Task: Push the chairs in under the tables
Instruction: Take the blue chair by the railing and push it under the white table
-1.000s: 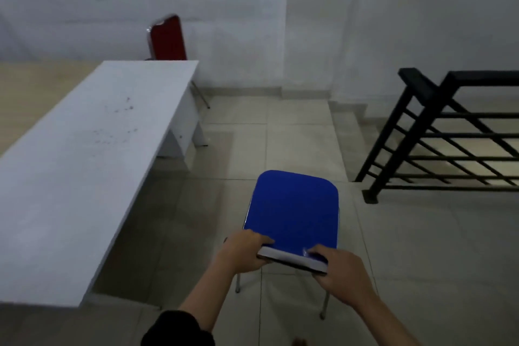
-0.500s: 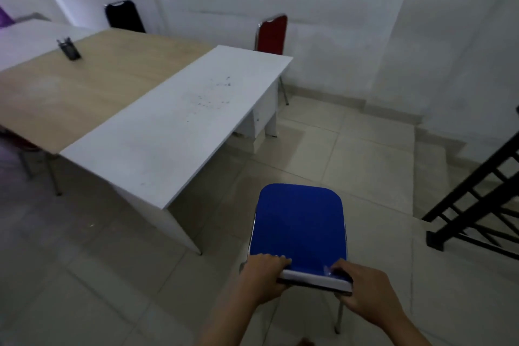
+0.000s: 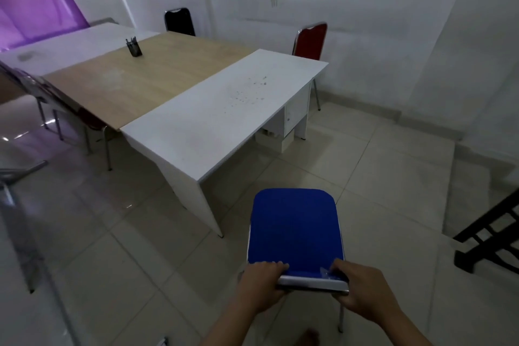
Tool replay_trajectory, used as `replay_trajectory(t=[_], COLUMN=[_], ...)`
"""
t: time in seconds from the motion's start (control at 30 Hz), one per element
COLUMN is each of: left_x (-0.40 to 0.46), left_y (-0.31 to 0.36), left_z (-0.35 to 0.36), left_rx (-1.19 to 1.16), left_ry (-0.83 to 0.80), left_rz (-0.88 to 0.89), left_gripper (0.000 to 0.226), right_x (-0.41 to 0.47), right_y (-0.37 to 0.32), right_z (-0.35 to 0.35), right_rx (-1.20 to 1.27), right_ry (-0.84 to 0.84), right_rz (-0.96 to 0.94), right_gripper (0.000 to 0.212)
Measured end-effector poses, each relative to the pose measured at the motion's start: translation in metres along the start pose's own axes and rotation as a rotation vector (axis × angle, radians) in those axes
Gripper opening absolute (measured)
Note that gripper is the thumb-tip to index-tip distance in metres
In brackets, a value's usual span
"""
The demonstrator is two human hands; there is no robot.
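You are gripping the blue chair (image 3: 295, 230) by its backrest top, left hand (image 3: 259, 285) and right hand (image 3: 362, 289) both wrapping their fingers (image 3: 271, 264) closed over the rail. Its blue panel is stretching straight ahead of your fingers, toward the white bench (image 3: 224, 109). The bench's near corner is sitting ahead-left, with open floor (image 3: 393, 177) lying between.

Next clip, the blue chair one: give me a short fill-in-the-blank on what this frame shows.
1. Both the left hand and the right hand grip the backrest of the ____ padded chair.
2. The black pen holder stands on the ____ tabletop.
3. At the far end of the white rectangular table stands a ____ chair.

Missing words: blue; wooden; red
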State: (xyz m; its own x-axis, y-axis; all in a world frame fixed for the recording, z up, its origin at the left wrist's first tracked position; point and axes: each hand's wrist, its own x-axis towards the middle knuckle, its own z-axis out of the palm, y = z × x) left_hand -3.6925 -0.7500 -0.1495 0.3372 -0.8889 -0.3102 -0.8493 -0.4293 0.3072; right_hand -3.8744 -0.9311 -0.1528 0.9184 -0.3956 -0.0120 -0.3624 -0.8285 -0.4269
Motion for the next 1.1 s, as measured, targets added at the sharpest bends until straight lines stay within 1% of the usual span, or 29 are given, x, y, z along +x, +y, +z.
replay_trajectory(t=[0.27, 0.37, 0.43, 0.57, 0.67, 0.73, 0.93, 1.1], left_x=[-0.004, 0.001, 0.004, 0.008, 0.016, 0.015, 0.057, 0.095], left_y=[0.004, 0.003, 0.007, 0.010, 0.013, 0.009, 0.034, 0.046], left_z=[0.002, 0.000, -0.002, 0.003, 0.008, 0.014, 0.005, -0.008], left_rx=[-0.005, -0.057, -0.099, -0.064, -0.072, -0.060, -0.073, -0.056], left_ry=[0.047, 0.064, 0.101, 0.227, 0.250, 0.255, 0.328, 0.400], left_rz=[-0.063, -0.079, -0.103, -0.144, -0.178, -0.217, -0.323, -0.382], left_gripper=[0.054, 0.052, 0.048, 0.044, 0.045, 0.045, 0.042, 0.046], right_x=[0.009, 0.018, 0.023, 0.028, 0.035, 0.039, 0.080, 0.128], right_y=[0.010, 0.015, 0.020, 0.029, 0.044, 0.046, 0.089, 0.117], right_z=[0.001, 0.000, -0.001, 0.000, 0.002, 0.002, -0.023, -0.039], right_rx=[-0.015, 0.002, 0.018, 0.063, 0.086, 0.043, 0.026, 0.003], right_ry=[-0.003, -0.002, -0.011, 0.007, -0.027, -0.006, -0.002, -0.014], right_rz=[-0.070, -0.114, -0.148, -0.218, -0.263, -0.316, -0.435, -0.495], right_gripper=[0.023, 0.024, 0.024, 0.022, 0.024, 0.022, 0.021, 0.022])
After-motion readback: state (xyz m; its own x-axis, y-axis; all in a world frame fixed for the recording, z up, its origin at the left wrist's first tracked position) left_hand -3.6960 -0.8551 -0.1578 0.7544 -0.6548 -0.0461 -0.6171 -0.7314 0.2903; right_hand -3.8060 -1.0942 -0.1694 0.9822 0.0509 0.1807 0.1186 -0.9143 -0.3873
